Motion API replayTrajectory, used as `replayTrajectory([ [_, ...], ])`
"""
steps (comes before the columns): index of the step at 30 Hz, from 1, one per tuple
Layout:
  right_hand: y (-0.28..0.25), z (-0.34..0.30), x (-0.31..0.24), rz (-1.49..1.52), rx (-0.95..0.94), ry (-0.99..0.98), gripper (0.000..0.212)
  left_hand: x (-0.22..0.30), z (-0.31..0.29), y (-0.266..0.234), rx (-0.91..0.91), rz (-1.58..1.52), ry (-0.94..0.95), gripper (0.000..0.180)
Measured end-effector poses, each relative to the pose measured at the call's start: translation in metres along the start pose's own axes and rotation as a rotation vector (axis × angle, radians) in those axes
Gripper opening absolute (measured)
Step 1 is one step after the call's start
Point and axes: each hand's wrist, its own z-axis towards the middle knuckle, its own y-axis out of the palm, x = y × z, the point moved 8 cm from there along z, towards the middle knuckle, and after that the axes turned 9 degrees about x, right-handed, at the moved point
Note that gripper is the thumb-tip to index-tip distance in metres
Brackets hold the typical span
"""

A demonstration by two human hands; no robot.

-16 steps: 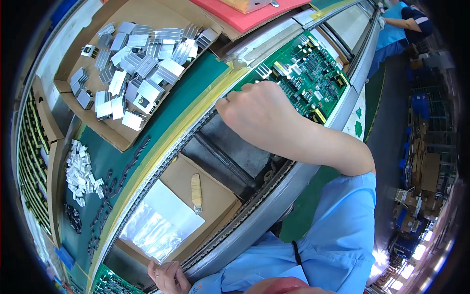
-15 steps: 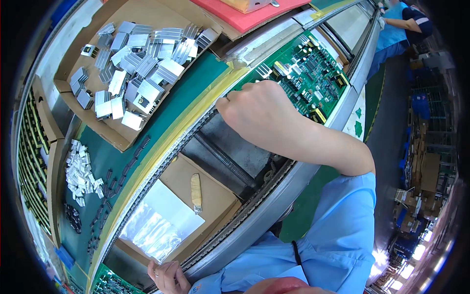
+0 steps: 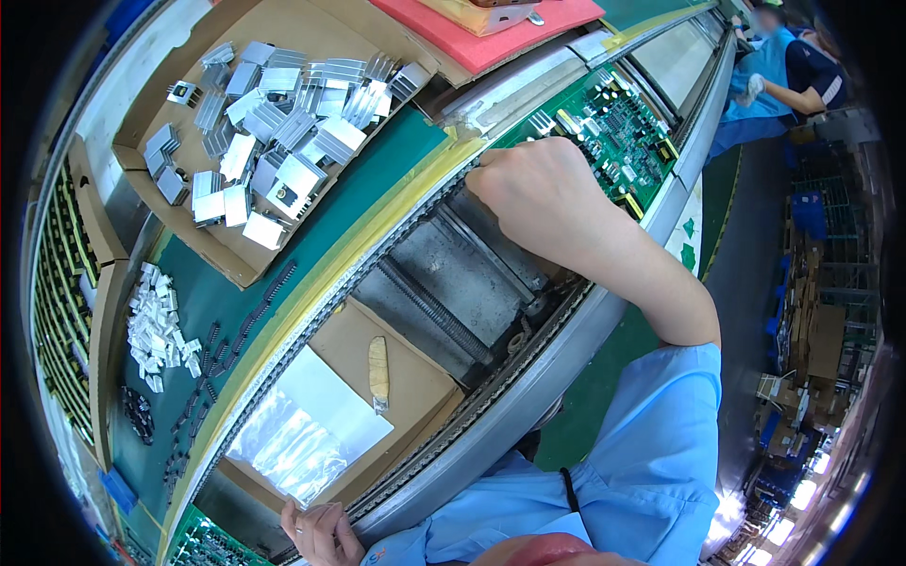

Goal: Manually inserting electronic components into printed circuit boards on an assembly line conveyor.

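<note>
My right hand (image 3: 543, 189) is curled into a fist at the near end of a green circuit board (image 3: 613, 132), which lies between the conveyor rails. Its fingers are bent under, so whatever they grip is hidden. Down at the lower edge, my left hand (image 3: 323, 531) rests by the near rail, fingers loosely bent and a little apart, with nothing visible in it. A shiny clear-and-white sheet (image 3: 330, 415) lies just above it on brown cardboard (image 3: 340, 330). Part of another green circuit board (image 3: 203, 542) shows to its left.
A cardboard box (image 3: 203, 255) of silver heat sinks (image 3: 283, 123) stands beyond the line. White parts (image 3: 156, 325) and dark strips of small components (image 3: 226, 349) lie on the green bench. A tape-wrapped tool (image 3: 378, 368) lies on the cardboard. A co-worker (image 3: 774, 80) stands far right.
My right hand and the circuit board beyond it have moved up and to the right along the rails, baring more of the gap below. My left hand has hardly moved.
</note>
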Motion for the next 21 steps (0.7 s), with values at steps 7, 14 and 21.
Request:
replayTrajectory([
  [7, 0.005, -0.003, 0.006, -0.042, -0.032, 0.02, 0.006, -0.005, -0.007, 0.002, 0.035, -0.017, 0.003, 0.018],
  [14, 0.0, -0.01, 0.011, -0.021, -0.042, 0.089, 0.009, -0.004, -0.001, -0.002, 0.094, 0.009, -0.162, 0.015],
  [21, -0.019, -0.019, -0.014, 0.042, 0.11, 0.082, 0.013, -0.008, 0.001, -0.001, 0.082, -0.009, -0.256, 0.012],
])
